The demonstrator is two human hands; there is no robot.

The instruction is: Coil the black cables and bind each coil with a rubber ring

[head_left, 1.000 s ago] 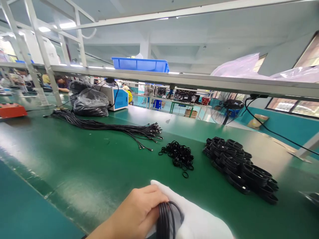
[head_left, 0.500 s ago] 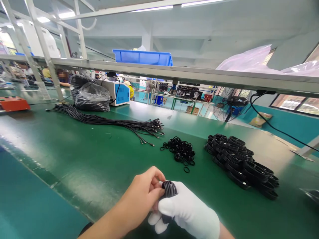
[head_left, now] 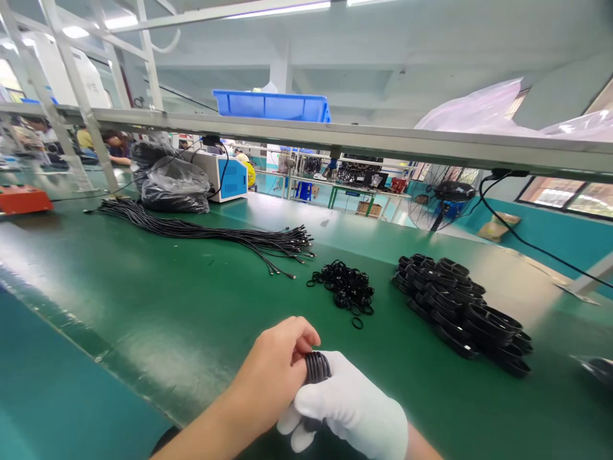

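A black cable (head_left: 318, 367), wound into a tight coil, is held over the near edge of the green table. My right hand (head_left: 352, 399), in a white glove, is closed around the coil with the thumb across its near side. My bare left hand (head_left: 275, 361) has its fingers curled against the coil's left end; its fingertips are partly hidden. Beyond my hands lies a heap of small black rings (head_left: 347, 284), with one loose ring (head_left: 357, 323) at its near side. A stack of coiled black cables (head_left: 454, 306) sits to the right.
A long bundle of straight black cables (head_left: 201, 231) stretches across the green table (head_left: 158, 294). Behind it are a plastic bag (head_left: 175, 185) and a blue-and-white machine (head_left: 232, 177). A shelf (head_left: 383, 137) overhead carries a blue bin (head_left: 272, 107). People sit at the far left.
Both hands and the coil have shifted slightly left. The left thumb, which showed pressed against the coil, is now mostly hidden behind the hand. The piles on the table stay as they were.
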